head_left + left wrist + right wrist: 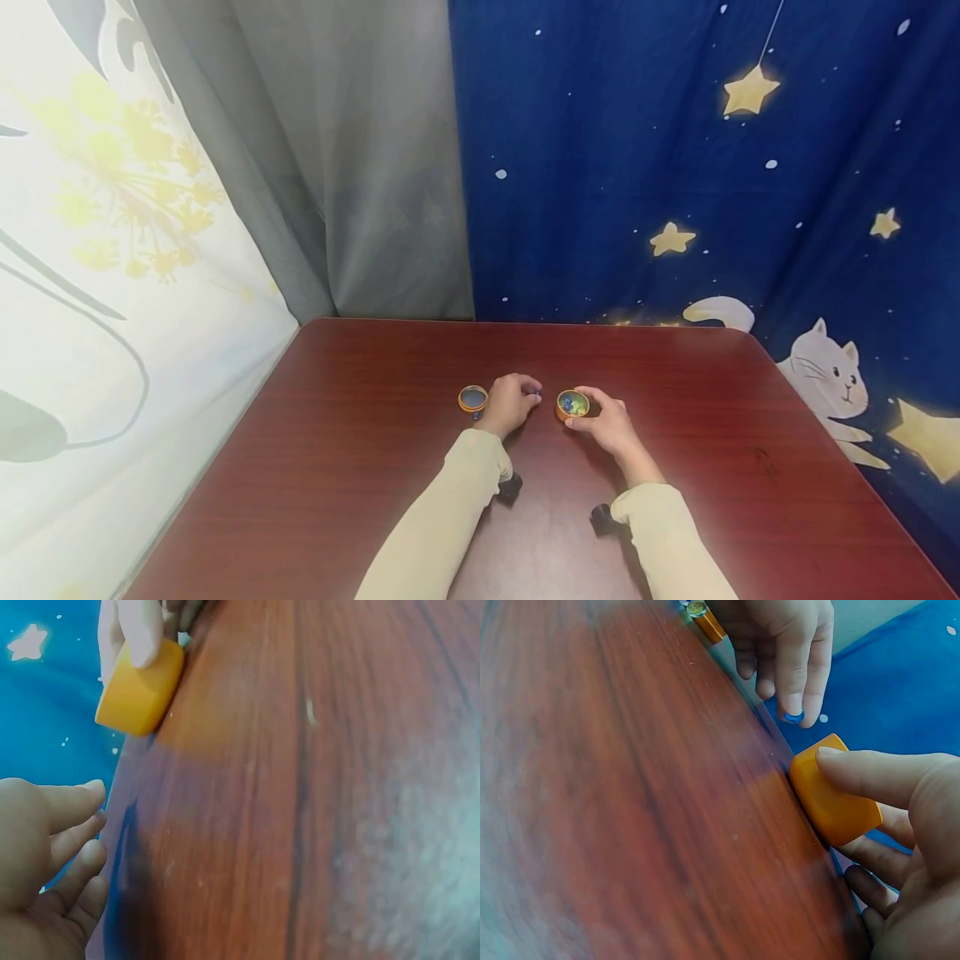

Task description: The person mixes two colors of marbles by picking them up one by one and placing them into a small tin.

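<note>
My right hand grips a small round orange bowl by its sides, thumb and fingers on opposite walls. Several blue and green pieces lie inside it. In the right wrist view its rounded orange wall stands at the tabletop, under the thumb. To the left of the bowl, my left hand pinches a small shiny blue bead between thumb and index finger, apart from the bowl. The left wrist view shows these fingers from the side, with the bead hidden there.
Left of my left hand sits a second round orange-rimmed dish with a grey inside. A small blue piece is at its near edge. The reddish-brown wooden table backs onto grey and blue curtains.
</note>
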The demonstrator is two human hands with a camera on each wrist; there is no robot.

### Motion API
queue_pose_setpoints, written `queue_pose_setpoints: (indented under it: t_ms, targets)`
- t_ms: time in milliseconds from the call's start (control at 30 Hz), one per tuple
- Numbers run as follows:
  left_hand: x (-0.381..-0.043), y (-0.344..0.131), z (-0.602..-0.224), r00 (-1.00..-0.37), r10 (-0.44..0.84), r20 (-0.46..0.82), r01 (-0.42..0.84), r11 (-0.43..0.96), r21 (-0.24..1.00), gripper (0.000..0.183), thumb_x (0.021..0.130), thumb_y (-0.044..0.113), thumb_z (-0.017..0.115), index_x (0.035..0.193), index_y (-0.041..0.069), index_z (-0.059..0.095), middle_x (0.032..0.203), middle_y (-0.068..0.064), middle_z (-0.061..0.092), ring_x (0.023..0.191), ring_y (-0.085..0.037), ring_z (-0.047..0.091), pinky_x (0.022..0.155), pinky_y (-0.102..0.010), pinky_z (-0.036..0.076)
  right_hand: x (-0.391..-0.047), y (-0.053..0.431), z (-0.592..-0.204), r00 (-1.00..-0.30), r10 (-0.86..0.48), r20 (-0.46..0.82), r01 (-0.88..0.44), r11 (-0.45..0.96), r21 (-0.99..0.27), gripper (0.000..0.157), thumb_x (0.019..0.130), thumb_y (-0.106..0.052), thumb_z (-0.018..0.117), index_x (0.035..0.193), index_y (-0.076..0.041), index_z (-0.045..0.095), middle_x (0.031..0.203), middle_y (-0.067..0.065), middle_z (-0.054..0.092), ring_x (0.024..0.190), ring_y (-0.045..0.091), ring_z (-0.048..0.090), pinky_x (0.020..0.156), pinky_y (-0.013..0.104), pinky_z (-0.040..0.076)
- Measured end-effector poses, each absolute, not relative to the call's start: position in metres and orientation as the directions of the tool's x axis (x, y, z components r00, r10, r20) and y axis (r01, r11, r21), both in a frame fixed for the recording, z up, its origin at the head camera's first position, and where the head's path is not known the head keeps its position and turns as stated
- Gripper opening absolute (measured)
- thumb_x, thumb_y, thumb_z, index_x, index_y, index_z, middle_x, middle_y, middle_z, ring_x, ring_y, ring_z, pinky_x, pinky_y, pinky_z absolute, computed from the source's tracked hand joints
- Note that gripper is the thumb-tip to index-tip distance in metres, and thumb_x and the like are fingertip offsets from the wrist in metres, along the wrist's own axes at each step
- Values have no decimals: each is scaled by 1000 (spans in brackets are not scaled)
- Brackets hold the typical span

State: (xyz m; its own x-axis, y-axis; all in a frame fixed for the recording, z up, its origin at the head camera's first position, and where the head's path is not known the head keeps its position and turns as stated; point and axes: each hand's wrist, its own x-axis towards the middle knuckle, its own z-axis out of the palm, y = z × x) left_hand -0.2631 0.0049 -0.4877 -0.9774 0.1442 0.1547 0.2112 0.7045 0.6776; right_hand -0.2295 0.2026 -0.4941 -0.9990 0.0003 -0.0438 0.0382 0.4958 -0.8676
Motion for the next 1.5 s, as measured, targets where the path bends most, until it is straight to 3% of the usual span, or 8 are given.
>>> queue_pose_setpoints:
  t_ms: [233, 467, 1133, 1500]
  targets:
    - [-260, 8, -488, -980, 103, 168, 196, 591, 782, 12, 85, 11, 76, 97, 11, 75, 85, 6, 69, 73, -7, 61, 69, -27, 50, -229, 203, -493, -999, -5, -44, 36, 497, -867, 61, 75, -14, 83, 131, -11, 58, 127, 21, 50, 124, 36, 32, 101, 58, 27]
    - [-256, 13, -487, -984, 77, 163, 179, 508, 843, 13, 84, 13, 77, 97, 13, 75, 86, 5, 70, 72, -6, 61, 67, -25, 50, -229, 203, -493, -999, -7, -41, 32, 504, -863, 61, 75, -14, 83, 131, -11, 58, 127, 21, 51, 124, 36, 32, 102, 59, 27]
    - [-249, 27, -493, -986, 80, 149, 169, 397, 902, 13, 82, 16, 79, 95, 16, 75, 77, 10, 67, 64, -5, 55, 57, -23, 45, -228, 203, -492, -998, -9, -55, 45, 468, -882, 62, 73, -15, 84, 129, -11, 59, 128, 21, 49, 125, 36, 30, 101, 58, 26]
    - [-246, 34, -494, -983, 85, 162, 183, 415, 891, 13, 81, 15, 80, 93, 17, 75, 72, 11, 64, 66, -6, 54, 59, -24, 44, -229, 203, -492, -998, -15, -56, 42, 477, -878, 62, 74, -18, 84, 130, -12, 58, 128, 19, 51, 126, 35, 29, 101, 58, 26]
